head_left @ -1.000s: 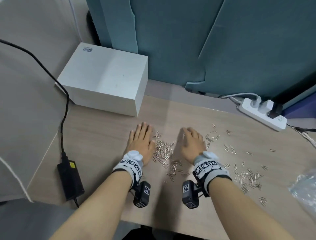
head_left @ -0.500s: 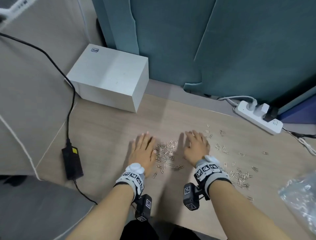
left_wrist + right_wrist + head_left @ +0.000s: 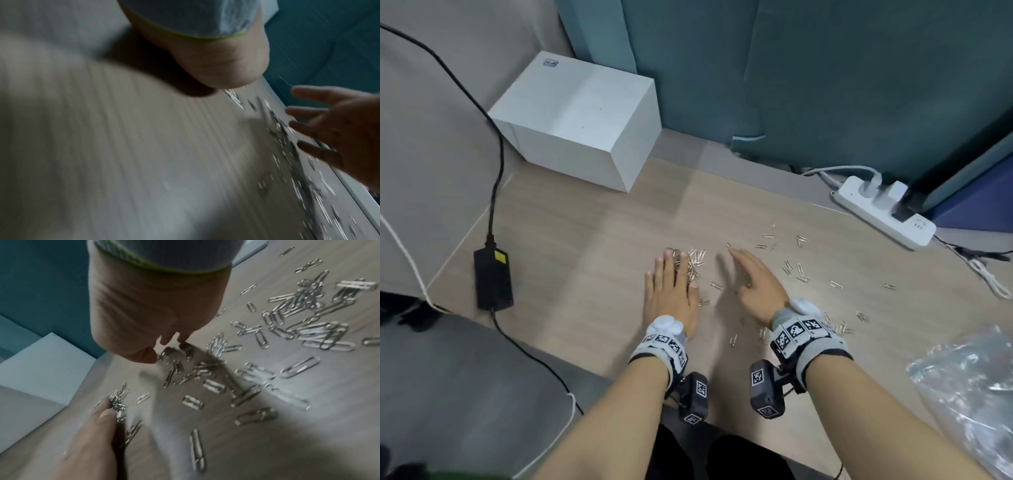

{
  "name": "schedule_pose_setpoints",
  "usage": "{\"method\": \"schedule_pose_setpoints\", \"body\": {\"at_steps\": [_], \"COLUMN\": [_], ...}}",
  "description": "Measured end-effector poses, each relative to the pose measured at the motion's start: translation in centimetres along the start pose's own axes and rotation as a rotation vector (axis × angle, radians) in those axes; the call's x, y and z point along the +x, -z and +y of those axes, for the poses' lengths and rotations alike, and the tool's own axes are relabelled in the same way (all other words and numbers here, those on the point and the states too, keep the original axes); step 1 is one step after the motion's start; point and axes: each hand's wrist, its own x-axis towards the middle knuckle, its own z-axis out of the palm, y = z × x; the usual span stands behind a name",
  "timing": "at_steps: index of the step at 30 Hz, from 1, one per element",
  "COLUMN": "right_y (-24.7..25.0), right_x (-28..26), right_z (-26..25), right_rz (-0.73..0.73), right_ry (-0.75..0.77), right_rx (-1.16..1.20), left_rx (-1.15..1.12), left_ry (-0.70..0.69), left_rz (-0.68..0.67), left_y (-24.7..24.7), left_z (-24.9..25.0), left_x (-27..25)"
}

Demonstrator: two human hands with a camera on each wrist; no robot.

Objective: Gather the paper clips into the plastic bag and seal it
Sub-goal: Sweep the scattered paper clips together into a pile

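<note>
Silver paper clips lie scattered over the wooden table (image 3: 585, 260). My left hand (image 3: 671, 287) lies flat on the table with straight fingers, and a small pile of clips (image 3: 693, 265) sits against its fingertips. My right hand (image 3: 753, 282) is spread open to the right of the pile, holding nothing. More loose clips (image 3: 799, 270) lie beyond and to the right of it, and others (image 3: 840, 327) by the right wrist. In the right wrist view the clips (image 3: 308, 324) spread wide beside my right fingertips (image 3: 183, 339). The clear plastic bag (image 3: 969, 387) lies at the table's right edge.
A white box (image 3: 582, 116) stands at the back left. A black power adapter (image 3: 493, 277) and its cable lie at the left edge. A white power strip (image 3: 883, 209) sits at the back right, below the teal curtain (image 3: 791, 75).
The hands have drawn apart. The left hand has pushed the pile forward, and the right hand has swung out to the right, away from the pile. The head view has shifted.
</note>
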Motion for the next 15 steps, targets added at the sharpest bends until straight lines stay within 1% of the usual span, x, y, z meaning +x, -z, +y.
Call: {"method": "schedule_pose_setpoints", "body": {"at_steps": [3, 6, 8, 9, 11, 13, 15], "right_y": [2.5, 4.5, 5.7, 6.1, 6.9, 7.3, 7.3], "right_x": [-1.2, -2.1, -2.6, -2.7, -3.0, -3.0, -2.7], "right_z": [1.8, 3.9, 5.4, 6.1, 7.3, 7.9, 7.9], "right_rz": [0.095, 0.116, 0.165, 0.186, 0.201, 0.164, 0.150], "right_ry": [-0.009, -0.106, -0.175, -0.216, -0.297, -0.337, -0.344], "right_rx": [-0.052, -0.183, -0.240, -0.251, -0.275, -0.296, -0.306], "left_rx": [0.014, 0.009, 0.022, 0.037, 0.066, 0.092, 0.090], "left_ry": [-0.113, -0.221, -0.240, -0.218, -0.131, -0.026, 0.048], "left_rz": [-0.041, -0.084, -0.082, -0.067, -0.023, -0.002, -0.006], "left_y": [-1.4, -2.1, -1.8, -1.5, -0.8, -0.4, -0.1], "left_z": [3.9, 5.8, 6.5, 6.5, 6.1, 4.8, 3.4], "left_x": [-0.7, -1.5, -1.4, -0.9, 0.6, 2.8, 5.0]}}
